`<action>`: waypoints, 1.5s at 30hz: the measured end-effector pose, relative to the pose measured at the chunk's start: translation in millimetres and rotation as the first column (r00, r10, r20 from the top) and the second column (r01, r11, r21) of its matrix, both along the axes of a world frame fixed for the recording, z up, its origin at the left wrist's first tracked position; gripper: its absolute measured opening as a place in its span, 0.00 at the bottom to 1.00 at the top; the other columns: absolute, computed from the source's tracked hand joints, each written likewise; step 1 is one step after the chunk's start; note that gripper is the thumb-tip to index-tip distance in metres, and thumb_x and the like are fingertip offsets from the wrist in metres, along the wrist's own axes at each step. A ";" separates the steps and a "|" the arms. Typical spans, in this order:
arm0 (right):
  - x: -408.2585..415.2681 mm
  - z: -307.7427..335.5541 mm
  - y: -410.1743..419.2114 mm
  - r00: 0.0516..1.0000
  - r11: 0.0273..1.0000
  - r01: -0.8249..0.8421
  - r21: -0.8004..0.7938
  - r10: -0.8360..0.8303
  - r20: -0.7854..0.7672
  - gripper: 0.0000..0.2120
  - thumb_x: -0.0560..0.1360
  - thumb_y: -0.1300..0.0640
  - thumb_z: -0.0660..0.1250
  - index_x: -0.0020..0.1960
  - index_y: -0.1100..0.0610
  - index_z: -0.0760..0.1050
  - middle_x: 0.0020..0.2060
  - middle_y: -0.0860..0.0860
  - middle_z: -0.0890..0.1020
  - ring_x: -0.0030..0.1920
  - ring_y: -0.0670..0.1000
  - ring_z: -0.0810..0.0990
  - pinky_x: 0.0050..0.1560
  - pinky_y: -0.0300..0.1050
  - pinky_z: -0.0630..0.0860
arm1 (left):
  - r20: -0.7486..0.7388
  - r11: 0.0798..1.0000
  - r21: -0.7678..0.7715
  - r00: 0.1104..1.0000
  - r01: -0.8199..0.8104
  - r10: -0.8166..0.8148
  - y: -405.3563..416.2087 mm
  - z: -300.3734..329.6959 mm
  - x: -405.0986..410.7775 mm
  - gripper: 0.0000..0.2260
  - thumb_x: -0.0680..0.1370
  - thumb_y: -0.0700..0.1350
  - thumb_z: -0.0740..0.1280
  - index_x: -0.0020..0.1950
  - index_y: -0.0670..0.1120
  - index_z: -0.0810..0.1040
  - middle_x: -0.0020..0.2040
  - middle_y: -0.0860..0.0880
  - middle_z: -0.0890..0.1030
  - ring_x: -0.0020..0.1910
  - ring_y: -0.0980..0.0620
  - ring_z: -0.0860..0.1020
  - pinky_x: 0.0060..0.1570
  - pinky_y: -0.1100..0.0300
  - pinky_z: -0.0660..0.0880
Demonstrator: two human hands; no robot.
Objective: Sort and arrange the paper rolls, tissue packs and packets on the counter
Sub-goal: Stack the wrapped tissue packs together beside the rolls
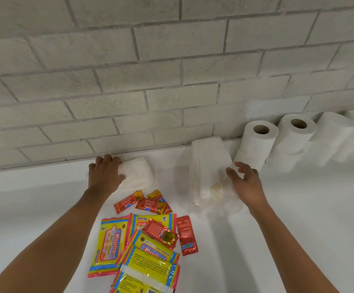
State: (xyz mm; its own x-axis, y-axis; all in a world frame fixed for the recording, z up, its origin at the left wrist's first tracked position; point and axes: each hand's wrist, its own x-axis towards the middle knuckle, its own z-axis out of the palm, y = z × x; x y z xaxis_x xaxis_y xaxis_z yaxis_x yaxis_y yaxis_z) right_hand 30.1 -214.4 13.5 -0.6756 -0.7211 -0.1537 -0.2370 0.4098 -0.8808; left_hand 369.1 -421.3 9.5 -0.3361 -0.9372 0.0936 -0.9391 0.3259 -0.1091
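My left hand [104, 174] grips the left end of a small white tissue pack [138, 173] lying near the wall. My right hand [244, 182] is spread with straight fingers against the right side of a taller clear-wrapped tissue pack [208, 168]. Right of it, several white paper rolls [256, 142] stand in a row along the wall. In front of me lies a loose heap of yellow wipes packets [110, 246] and small red sachets [187, 235].
A white counter [298, 218] runs under everything. A grey brick wall [171, 81] closes it off at the back. More paper rolls [340, 136] lean together at the far right.
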 end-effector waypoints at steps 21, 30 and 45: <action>47.1 63.0 51.7 0.951 0.960 -0.128 -0.249 0.190 0.244 0.09 0.79 0.49 0.65 0.55 0.50 0.80 0.55 0.48 0.83 0.50 0.50 0.82 0.52 0.41 0.77 | -0.345 0.903 -0.245 0.838 0.354 -0.422 117.1 86.4 -35.3 0.18 0.76 0.43 0.71 0.64 0.57 0.79 0.60 0.54 0.79 0.58 0.48 0.75 0.57 0.52 0.65; 33.9 78.0 65.0 0.330 0.871 -0.288 -0.399 0.481 0.812 0.25 0.77 0.39 0.66 0.66 0.54 0.77 0.62 0.58 0.81 0.62 0.60 0.80 0.67 0.62 0.72 | -0.372 0.684 -0.484 0.579 0.545 -0.725 175.8 100.4 -101.9 0.28 0.62 0.29 0.72 0.57 0.54 0.80 0.57 0.53 0.80 0.56 0.47 0.76 0.50 0.52 0.69; -39.8 86.3 8.7 0.582 0.904 -0.264 -0.335 0.427 0.692 0.17 0.75 0.59 0.71 0.63 0.62 0.77 0.54 0.56 0.85 0.55 0.56 0.84 0.58 0.53 0.79 | -0.496 0.907 -0.267 0.761 0.326 -0.419 174.4 58.3 -104.1 0.26 0.76 0.46 0.72 0.73 0.57 0.69 0.66 0.54 0.76 0.64 0.51 0.71 0.62 0.55 0.74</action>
State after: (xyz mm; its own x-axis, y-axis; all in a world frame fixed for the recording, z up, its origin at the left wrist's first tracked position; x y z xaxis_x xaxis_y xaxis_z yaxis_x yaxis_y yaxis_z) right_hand -9.7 -205.7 99.7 -0.0841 -0.9423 -0.3240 0.4312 0.2587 -0.8644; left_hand 265.0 -246.8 67.8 -0.5088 -0.7052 0.4938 -0.6692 0.6848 0.2885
